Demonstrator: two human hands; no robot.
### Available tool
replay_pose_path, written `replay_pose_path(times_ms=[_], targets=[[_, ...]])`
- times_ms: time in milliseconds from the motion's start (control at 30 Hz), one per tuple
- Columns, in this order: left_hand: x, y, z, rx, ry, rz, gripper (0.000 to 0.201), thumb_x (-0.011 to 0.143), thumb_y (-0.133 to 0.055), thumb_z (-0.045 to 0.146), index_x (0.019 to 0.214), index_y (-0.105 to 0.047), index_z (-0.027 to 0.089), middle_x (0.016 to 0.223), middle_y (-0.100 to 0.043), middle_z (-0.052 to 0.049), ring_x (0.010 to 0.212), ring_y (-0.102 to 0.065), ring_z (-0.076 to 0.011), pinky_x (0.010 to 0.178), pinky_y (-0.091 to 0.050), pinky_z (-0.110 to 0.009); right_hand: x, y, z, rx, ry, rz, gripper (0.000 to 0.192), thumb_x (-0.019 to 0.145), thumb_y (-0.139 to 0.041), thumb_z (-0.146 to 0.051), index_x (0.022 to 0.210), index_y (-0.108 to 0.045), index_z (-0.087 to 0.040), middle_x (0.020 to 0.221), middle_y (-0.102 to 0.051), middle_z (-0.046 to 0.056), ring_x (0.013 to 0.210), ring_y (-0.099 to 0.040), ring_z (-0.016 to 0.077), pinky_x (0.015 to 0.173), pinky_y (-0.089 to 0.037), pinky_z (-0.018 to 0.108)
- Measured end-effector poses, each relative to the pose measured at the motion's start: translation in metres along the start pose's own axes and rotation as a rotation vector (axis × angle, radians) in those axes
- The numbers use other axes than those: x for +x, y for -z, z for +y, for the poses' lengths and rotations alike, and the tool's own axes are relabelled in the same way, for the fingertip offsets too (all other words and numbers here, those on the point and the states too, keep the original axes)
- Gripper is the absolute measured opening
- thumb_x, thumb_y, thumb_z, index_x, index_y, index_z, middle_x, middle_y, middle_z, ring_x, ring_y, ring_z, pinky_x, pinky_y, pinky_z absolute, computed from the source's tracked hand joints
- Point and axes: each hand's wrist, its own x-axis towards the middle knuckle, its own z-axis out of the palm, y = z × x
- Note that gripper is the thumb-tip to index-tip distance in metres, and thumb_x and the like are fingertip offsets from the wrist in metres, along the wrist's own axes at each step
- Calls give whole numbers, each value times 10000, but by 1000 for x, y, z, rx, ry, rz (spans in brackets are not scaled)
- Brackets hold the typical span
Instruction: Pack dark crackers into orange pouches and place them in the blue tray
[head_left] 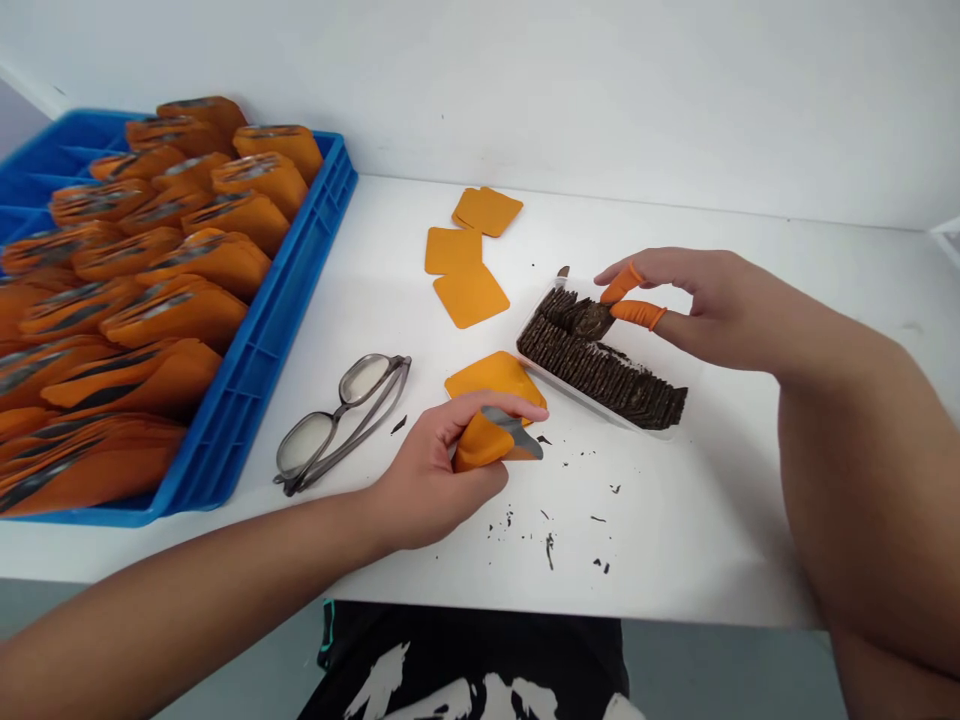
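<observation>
My left hand (442,470) is closed around an orange pouch (480,440), whose silvery inner side shows at its spread mouth. At the right, my right hand (712,305) wears orange finger cots on its thumb and index finger. Those two fingertips pinch a dark brown, thin round piece (592,319) over a clear plastic tray (570,392). Rows of similar dark pieces (600,375) stand on edge, packed tightly in the tray. Just behind my left hand lies another flat orange pouch (495,375).
A blue crate (247,370) with many orange pouches (195,310) stands at the left. Grey-framed glasses (341,415) lie beside it. More flat orange pouches (472,293) are farther back. Dark crumbs (550,550) dot the white table (675,540) near its front edge. A white wall (600,100) rises behind.
</observation>
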Motion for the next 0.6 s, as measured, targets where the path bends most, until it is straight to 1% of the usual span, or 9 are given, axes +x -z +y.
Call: replay_pose_path(times_ms=[67, 167, 267, 333, 367, 433, 500, 567, 600], targets=[[1, 1, 0, -5, -18, 6, 497, 681, -608, 19, 1080, -789, 254, 929, -779, 20, 766, -677, -104, 538, -450, -150, 0, -1, -1, -4, 1, 23, 196, 998, -616, -465, 1160, -703, -400, 1312, -728, -27, 1162, -686, 336, 1032, -520, 580], [3, 1, 0, -16, -51, 16, 508, 679, -603, -6, 1071, -785, 260, 1013, -792, 35, 807, -699, -85, 641, -520, -143, 0, 1, -4, -8, -3, 48, 211, 987, -614, -407, 1167, -719, -376, 1277, -743, -18, 1116, -686, 298, 987, -523, 518], [5, 1, 0, -16, -88, 23, 511, 670, -604, -19, 1062, -784, 254, 1030, -796, 40, 835, -712, -80, 691, -542, -140, 0, 1, -4, -28, -41, 43, 195, 974, -625, -404, 1119, -752, -379, 1135, -764, -31, 919, -660, 215, 813, -511, 414], [6, 1, 0, -7, -106, 27, 500, 666, -605, -17, 1053, -786, 241, 1017, -795, 31, 820, -706, -85, 673, -538, -145, 0, 1, -3, -66, -87, 39, 187, 959, -642, -460, 1072, -775, -391, 994, -747, -28, 777, -590, 182, 679, -454, 373], [7, 1, -1, 1, -112, 28, 498, 664, -605, -14, 1052, -788, 238, 1002, -792, 26, 807, -698, -87, 660, -533, -149, 0, 1, -3, -97, -119, 41, 196, 950, -649, -490, 1060, -782, -397, 940, -727, -23, 731, -556, 176, 638, -425, 363], [9, 2, -2, 14, -119, 33, 499, 663, -604, -2, 1059, -789, 237, 971, -785, 21, 766, -671, -87, 614, -507, -151, 1, 2, -1, -164, -186, 53, 217, 931, -656, -532, 1057, -786, -412, 892, -691, -15, 684, -516, 172, 604, -395, 353], [11, 3, -4, 17, -119, 40, 502, 664, -604, 9, 1070, -786, 240, 950, -778, 17, 730, -641, -84, 555, -460, -147, 1, 2, 2, -216, -228, 36, 206, 910, -676, -524, 1045, -789, -417, 867, -662, -11, 667, -499, 169, 601, -392, 350], [13, 4, -4, 5, -129, 58, 496, 664, -608, 10, 1064, -786, 241, 956, -771, 16, 747, -639, -82, 558, -460, -141, 3, 1, 6, -245, -252, -15, 200, 869, -728, -520, 1028, -789, -417, 821, -630, -11, 651, -487, 169, 589, -386, 345], [14, 4, -4, -5, -139, 69, 491, 663, -610, 5, 1055, -788, 241, 968, -766, 18, 772, -648, -81, 589, -482, -138, 3, 1, 8, -255, -254, -44, 208, 848, -754, -521, 1026, -788, -417, 813, -622, -12, 647, -485, 168, 582, -383, 343]])
